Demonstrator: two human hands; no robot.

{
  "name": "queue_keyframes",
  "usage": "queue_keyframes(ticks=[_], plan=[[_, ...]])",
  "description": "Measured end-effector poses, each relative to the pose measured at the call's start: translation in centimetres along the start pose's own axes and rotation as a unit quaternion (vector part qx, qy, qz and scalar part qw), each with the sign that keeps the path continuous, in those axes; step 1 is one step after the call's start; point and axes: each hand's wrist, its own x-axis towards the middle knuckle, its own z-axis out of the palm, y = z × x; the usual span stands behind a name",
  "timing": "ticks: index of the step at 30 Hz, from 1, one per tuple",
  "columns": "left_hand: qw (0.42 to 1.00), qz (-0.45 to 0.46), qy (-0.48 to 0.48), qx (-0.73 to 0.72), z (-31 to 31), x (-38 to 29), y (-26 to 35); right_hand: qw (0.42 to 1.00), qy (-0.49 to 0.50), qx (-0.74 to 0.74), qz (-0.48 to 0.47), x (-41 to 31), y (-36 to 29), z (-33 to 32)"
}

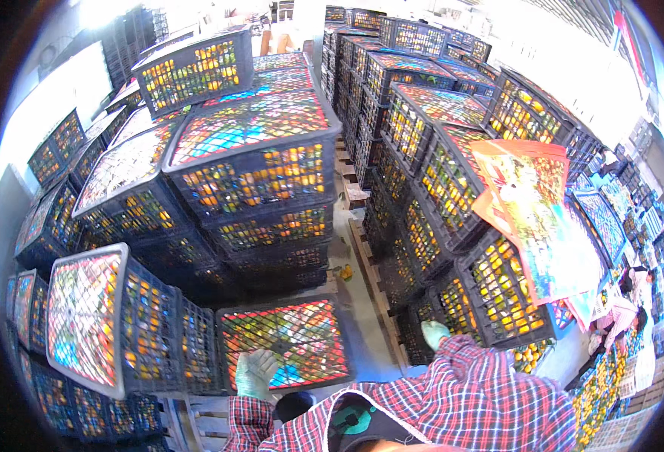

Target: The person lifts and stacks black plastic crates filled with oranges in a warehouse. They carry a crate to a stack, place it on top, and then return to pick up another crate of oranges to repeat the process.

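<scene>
My left hand [255,370], in a pale glove, is over the near left part of a low black plastic crate [287,344]. Its fingers are slightly apart with nothing in them; whether it touches the crate is unclear. Through the crate's mesh top shows a colourful printed sheet. My right hand [435,333], gloved too, is beside the right-hand stack of crates [459,308], which hold small orange fruit. Its fingers are too small and blurred to read. Left of the low crate, another crate [151,333] lies with its mesh face turned towards the left.
Tall stacks of fruit-filled crates [253,175] rise ahead, with a narrow floor gap [360,282] and wooden pallet edge [369,265] between stacks. Printed sheets [535,220] lie over the right stack. Further right, people [620,322] are near loose orange fruit [597,395].
</scene>
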Motion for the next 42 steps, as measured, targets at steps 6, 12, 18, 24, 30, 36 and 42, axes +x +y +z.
queue_keyframes(ticks=[6,12,18,24,30,36,42], plan=[[0.989,-0.143,0.007,-0.024,10.1,-7.3,-13.9,0.994,-0.082,0.067,0.041,-1.4,2.7,5.9],[0.977,-0.148,-0.077,0.13,16.5,-13.1,-18.1,0.925,-0.123,0.301,-0.195,-1.4,3.0,8.6],[0.988,-0.105,-0.062,0.09,16.8,-16.8,-19.4,0.827,-0.199,0.501,-0.157,-7.0,0.8,-0.7],[0.979,-0.086,-0.102,0.152,20.5,-17.8,-18.8,0.782,-0.319,0.49,-0.216,-14.5,4.6,-9.2],[0.958,-0.118,-0.185,0.185,26.9,-16.0,-19.9,0.702,-0.306,0.473,-0.435,-20.9,11.8,-16.1],[0.919,-0.184,-0.308,0.166,32.1,-14.3,-23.0,0.858,-0.146,0.35,-0.347,-22.5,17.0,-21.2],[0.925,-0.146,-0.274,0.221,31.9,-16.2,-23.9,0.928,0.076,0.161,-0.326,-22.0,18.4,-25.1]])
